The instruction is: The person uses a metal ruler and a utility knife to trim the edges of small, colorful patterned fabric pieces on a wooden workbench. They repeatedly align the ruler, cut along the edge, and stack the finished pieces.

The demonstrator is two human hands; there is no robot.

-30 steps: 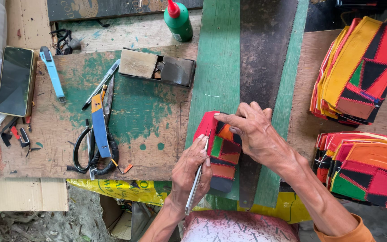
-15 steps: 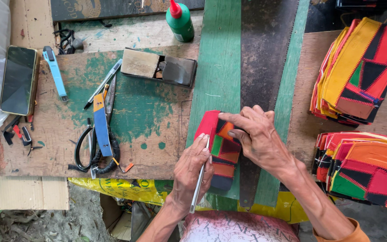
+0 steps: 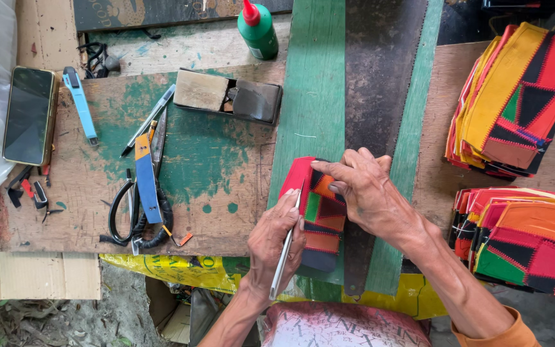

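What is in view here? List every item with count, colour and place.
patchwork piece: one, red, green, orange and black, centre, under both hands
thin tool: one, silver, in left hand
patchwork stacks: two, multicoloured, right side
saw: one, dark blade, on green plank
glue bottle: one, green with red cap, top
scissors: one, black handles, left board
phone: one, black, far left
utility knife: one, blue, beside phone
left hand: holds thin tool
right hand: presses patchwork piece

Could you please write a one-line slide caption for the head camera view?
Left hand with a thin metal tool and right hand work a patchwork piece on a green workbench.
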